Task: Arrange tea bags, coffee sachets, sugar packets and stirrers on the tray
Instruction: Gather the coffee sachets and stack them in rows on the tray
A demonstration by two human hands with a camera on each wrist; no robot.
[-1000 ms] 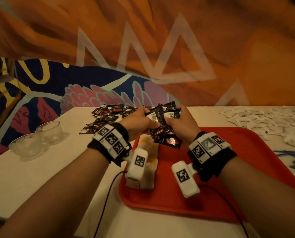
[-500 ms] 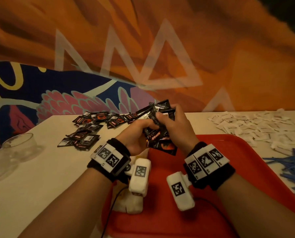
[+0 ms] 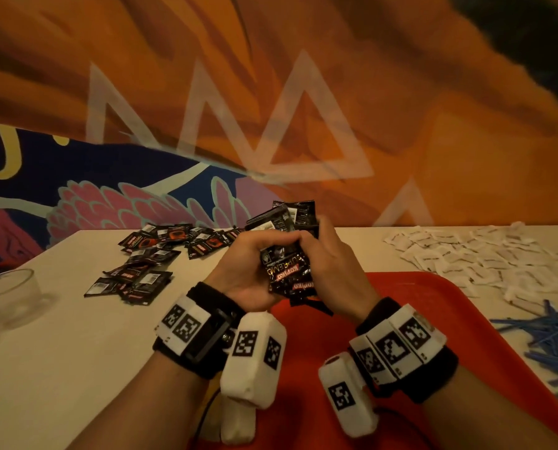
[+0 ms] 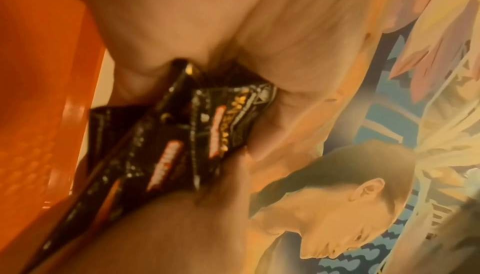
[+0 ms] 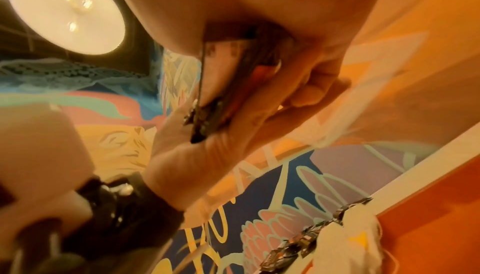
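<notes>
Both hands met above the far left part of the red tray (image 3: pixel 449 323), sharing one bundle of black coffee sachets (image 3: pixel 287 254). The left hand (image 3: pixel 248 271) had its fingers curled round the bundle from the left side, thumb on top. The right hand (image 3: pixel 332 267) gripped the same bundle from the right, its fingers wrapped over the upper edge. The sachets stood roughly upright, fanned a little at the top, clear of the tray.

From the left wrist, the sachets (image 4: pixel 182 145) showed pressed between palm and fingers, with red-and-gold print on glossy black and the tray (image 4: pixel 39 93) beyond. From the right wrist, the sachets' edges (image 5: pixel 207 114) were seen thin-on, clamped between the two hands.

More coffee sachets (image 3: pixel 147 261) lay loose on the pale worktop (image 3: pixel 60 352), left of the tray and well apart from the hands. White sugar packets (image 3: pixel 475 254) were spread over the worktop's far right. Blue stirrers (image 3: pixel 550 336) lay in a heap just beside the tray's right edge. Pale tea bags (image 3: pixel 238 423) lay at the tray's near left, mostly hidden under the left wrist unit; how many could not be told. A clear glass bowl (image 3: pixel 8 297) stood at the worktop's far left edge. A painted wall (image 3: pixel 400 92) in orange and blue rose behind the worktop.
</notes>
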